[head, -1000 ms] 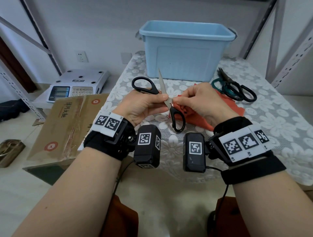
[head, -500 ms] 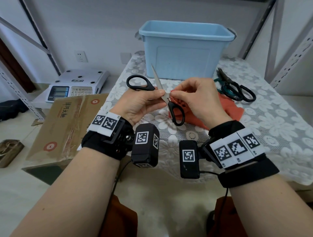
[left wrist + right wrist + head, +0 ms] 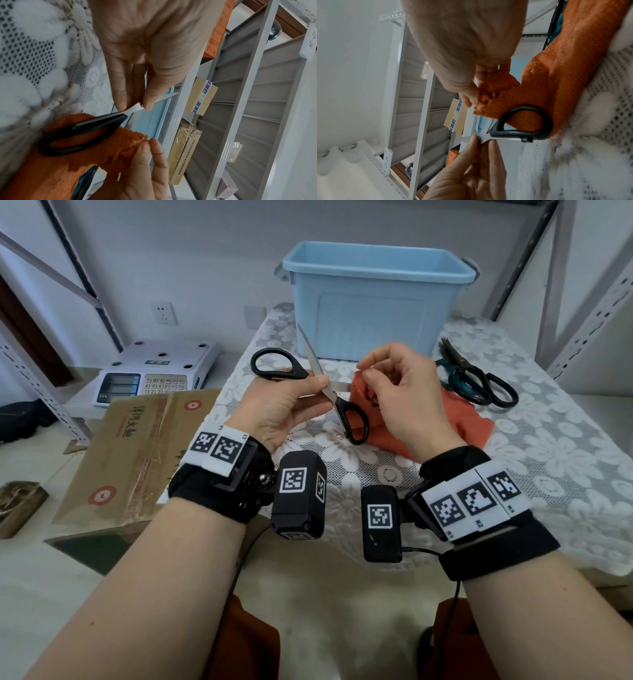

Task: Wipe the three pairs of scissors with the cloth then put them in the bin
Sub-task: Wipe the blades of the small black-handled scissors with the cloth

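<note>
My left hand (image 3: 291,402) pinches black-handled scissors (image 3: 352,419) near the pivot, between thumb and fingers (image 3: 120,94). The blades are spread wide. One blade points up toward the bin and one handle loop (image 3: 525,121) hangs down over the cloth. My right hand (image 3: 397,392) pinches a bunched corner of the orange cloth (image 3: 455,419), lifted beside the scissors' other blade; the rest of the cloth (image 3: 573,54) lies on the table. Two more pairs of scissors (image 3: 479,381), teal-handled and black-handled, lie at the right. The light blue bin (image 3: 373,302) stands behind.
A white lace tablecloth (image 3: 548,460) covers the table. Left of the table lie a flattened cardboard box (image 3: 130,446) and a white electronic scale (image 3: 154,371). Grey metal shelf posts (image 3: 561,285) rise at both sides, with boxes (image 3: 200,97) on the shelves.
Both hands rose slightly and drew apart. My right hand slid the cloth off the blade to the right and now holds it just beside the scissors.
</note>
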